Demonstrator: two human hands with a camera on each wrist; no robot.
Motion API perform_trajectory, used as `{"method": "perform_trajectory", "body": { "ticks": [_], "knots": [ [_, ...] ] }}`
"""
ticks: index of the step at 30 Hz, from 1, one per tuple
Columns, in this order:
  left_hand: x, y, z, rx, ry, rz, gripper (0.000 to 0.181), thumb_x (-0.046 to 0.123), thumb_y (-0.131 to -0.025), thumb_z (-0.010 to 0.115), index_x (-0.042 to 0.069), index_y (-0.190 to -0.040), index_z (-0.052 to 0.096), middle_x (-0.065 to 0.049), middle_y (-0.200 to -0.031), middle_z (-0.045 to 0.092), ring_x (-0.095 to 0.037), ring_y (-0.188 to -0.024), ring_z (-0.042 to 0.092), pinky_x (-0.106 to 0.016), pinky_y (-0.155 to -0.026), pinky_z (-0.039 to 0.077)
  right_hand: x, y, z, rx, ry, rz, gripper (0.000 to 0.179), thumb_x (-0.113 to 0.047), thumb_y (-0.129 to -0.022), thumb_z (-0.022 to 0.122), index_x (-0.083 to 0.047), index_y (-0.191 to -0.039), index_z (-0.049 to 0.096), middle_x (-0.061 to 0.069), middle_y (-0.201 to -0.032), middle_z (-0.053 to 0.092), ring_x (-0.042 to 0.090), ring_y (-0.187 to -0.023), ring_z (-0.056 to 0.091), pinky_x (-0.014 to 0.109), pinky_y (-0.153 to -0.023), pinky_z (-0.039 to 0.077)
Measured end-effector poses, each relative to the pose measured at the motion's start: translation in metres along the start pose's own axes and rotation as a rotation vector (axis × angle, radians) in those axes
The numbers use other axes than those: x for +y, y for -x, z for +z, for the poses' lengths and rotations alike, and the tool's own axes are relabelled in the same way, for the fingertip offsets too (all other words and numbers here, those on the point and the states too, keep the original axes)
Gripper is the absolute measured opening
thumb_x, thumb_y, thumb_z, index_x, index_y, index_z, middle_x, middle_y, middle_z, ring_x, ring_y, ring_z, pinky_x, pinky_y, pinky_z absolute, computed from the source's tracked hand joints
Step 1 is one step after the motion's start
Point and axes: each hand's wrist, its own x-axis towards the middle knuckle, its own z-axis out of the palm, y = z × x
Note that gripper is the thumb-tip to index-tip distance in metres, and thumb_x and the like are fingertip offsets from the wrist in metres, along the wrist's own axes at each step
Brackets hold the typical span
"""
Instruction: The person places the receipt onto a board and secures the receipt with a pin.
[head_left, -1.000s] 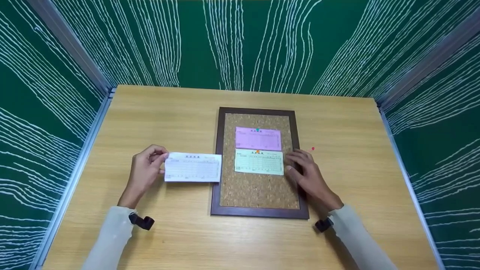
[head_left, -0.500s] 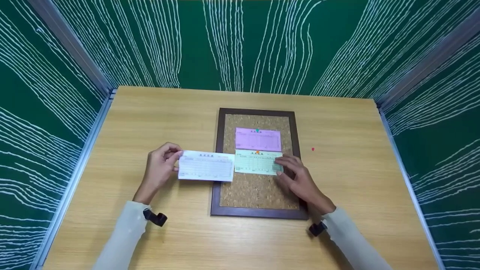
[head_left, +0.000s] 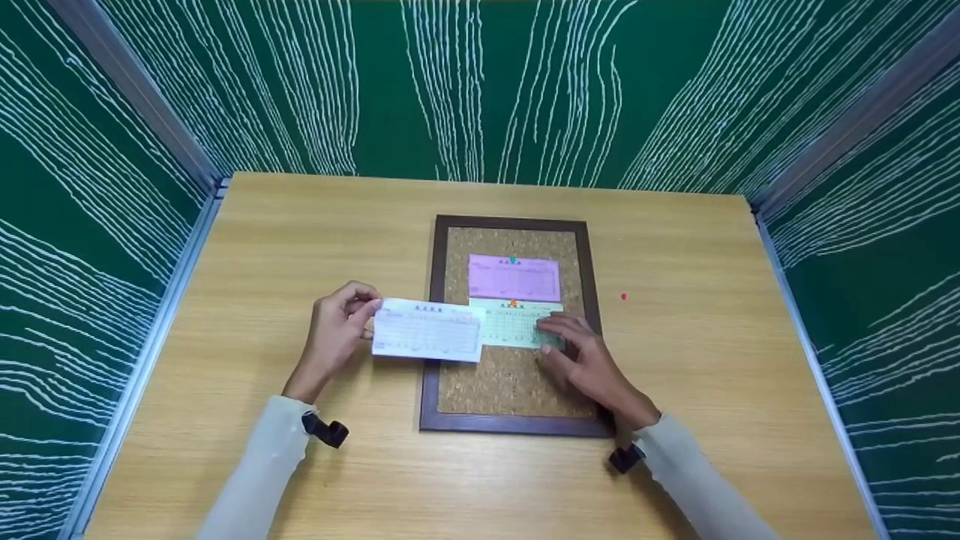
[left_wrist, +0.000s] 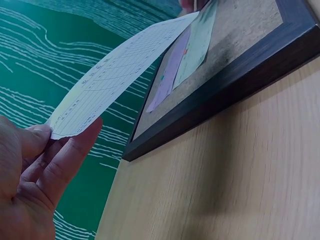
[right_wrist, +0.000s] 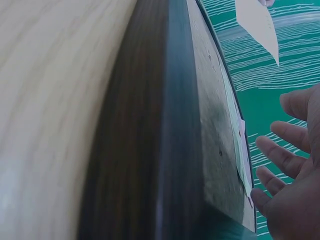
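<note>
My left hand (head_left: 334, 337) pinches the left end of a white printed form slip (head_left: 426, 330) between thumb and fingers. In the left wrist view the slip (left_wrist: 120, 75) stretches out in the air, tilted and slightly bowed. Its far end overlaps a green slip (head_left: 517, 326) in the head view. That green slip lies on a framed corkboard (head_left: 517, 386), with an orange pushpin (head_left: 513, 304) at its top edge. My right hand (head_left: 589, 364) hovers over the board's right side, holding nothing; the right wrist view shows its fingers (right_wrist: 282, 155) spread and loosely bent.
Above the green slip, a pink slip (head_left: 514, 279) is fixed by a green pushpin (head_left: 512, 259). A small red pushpin (head_left: 623, 296) lies on the wooden table (head_left: 300, 232), right of the board. Green walls with white lines enclose the table's back and sides.
My left hand has carried the white slip rightward, from the board's left edge to over the green slip. My right hand has moved left, from the frame onto the green slip's right end.
</note>
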Motion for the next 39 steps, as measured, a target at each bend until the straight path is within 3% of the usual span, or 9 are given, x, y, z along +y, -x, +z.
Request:
{"method": "perform_trajectory", "body": {
  "ticks": [6, 16, 27, 33, 39],
  "knots": [
    [0.002, -0.003, 0.009, -0.010, 0.027, 0.022, 0.005, -0.004, -0.105, 0.070, -0.001, -0.106, 0.073, -0.013, -0.094, 0.075, -0.019, -0.078, 0.073, -0.050, -0.059, 0.065, -0.005, -0.001, 0.004, -0.028, 0.015, 0.019, 0.034, -0.008, -0.104, 0.076, 0.000, -0.137, 0.074, 0.012, -0.146, 0.070, 0.043, -0.150, 0.050, 0.065, -0.125, 0.034],
    [0.007, -0.008, 0.025, -0.027, 0.070, 0.036, 0.006, -0.005, -0.105, 0.069, -0.002, -0.107, 0.073, -0.014, -0.096, 0.075, -0.023, -0.081, 0.075, -0.037, -0.057, 0.064, -0.010, -0.002, 0.012, -0.053, -0.004, 0.029, 0.036, -0.010, -0.105, 0.075, -0.002, -0.140, 0.073, 0.007, -0.145, 0.071, 0.038, -0.151, 0.050, 0.064, -0.122, 0.040],
    [0.004, -0.011, 0.040, -0.044, 0.109, 0.052, 0.005, -0.004, -0.105, 0.070, -0.002, -0.106, 0.073, -0.014, -0.098, 0.075, -0.021, -0.084, 0.075, -0.033, -0.055, 0.063, -0.015, -0.003, 0.021, -0.059, -0.073, -0.027, 0.032, -0.009, -0.107, 0.072, -0.010, -0.139, 0.075, 0.008, -0.142, 0.072, 0.040, -0.150, 0.050, 0.066, -0.122, 0.036],
    [0.002, -0.011, 0.046, -0.048, 0.134, 0.053, 0.005, -0.006, -0.104, 0.070, -0.002, -0.105, 0.073, -0.014, -0.095, 0.075, -0.021, -0.081, 0.075, -0.033, -0.055, 0.063, -0.021, -0.002, 0.023, -0.042, -0.083, -0.005, 0.028, -0.010, -0.107, 0.072, -0.010, -0.135, 0.077, 0.008, -0.143, 0.071, 0.038, -0.149, 0.051, 0.059, -0.122, 0.037],
    [-0.001, -0.012, 0.052, -0.053, 0.144, 0.061, 0.006, -0.006, -0.104, 0.070, -0.001, -0.104, 0.073, -0.012, -0.094, 0.074, -0.020, -0.079, 0.074, -0.035, -0.054, 0.063, -0.026, -0.003, 0.025, -0.011, -0.136, 0.042, 0.015, -0.006, -0.106, 0.072, -0.008, -0.118, 0.081, 0.011, -0.136, 0.072, 0.034, -0.141, 0.057, 0.040, -0.115, 0.047]
  ]
}}
